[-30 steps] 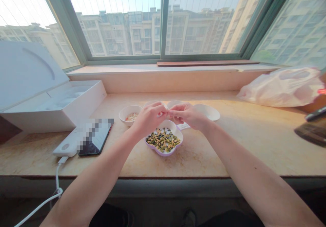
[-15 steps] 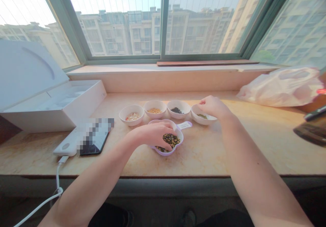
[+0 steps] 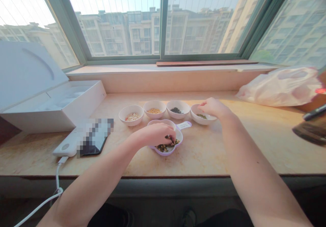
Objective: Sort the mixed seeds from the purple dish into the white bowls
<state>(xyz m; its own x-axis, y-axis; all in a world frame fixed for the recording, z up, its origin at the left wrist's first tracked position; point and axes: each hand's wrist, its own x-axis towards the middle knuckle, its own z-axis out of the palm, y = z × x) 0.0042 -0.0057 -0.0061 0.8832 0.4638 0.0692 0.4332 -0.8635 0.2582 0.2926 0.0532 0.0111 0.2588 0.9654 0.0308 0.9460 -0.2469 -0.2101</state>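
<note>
My left hand (image 3: pixel 161 134) reaches into a purple-rimmed, white-handled dish (image 3: pixel 165 153) of mixed dark and yellow beans (image 3: pixel 163 147). Its fingers are curled together around some of the beans, palm down. My right hand (image 3: pixel 213 106) is over the rightmost white bowl (image 3: pixel 207 120), which holds a few small green beans (image 3: pixel 202 116). Its fingertips are drawn together inside the rim, and whatever is between them is hidden. Beside it stand a bowl (image 3: pixel 178 109) of black beans, a bowl (image 3: pixel 154 110) of yellow beans and a bowl (image 3: pixel 131 115) of pale flat pieces.
At left an open white box (image 3: pixel 84 99) stands behind a white power bank (image 3: pixel 65 144) with a cable (image 3: pixel 58 182) and a dark phone (image 3: pixel 102 143). A plastic bag (image 3: pixel 280 87) and a dark object (image 3: pixel 310 130) are at right. A window ledge (image 3: pixel 168 79) runs along the back.
The fingers of my left hand have curled inward over the beans in the dish, from a more spread pose. My right hand stays at the rightmost bowl, barely shifted.
</note>
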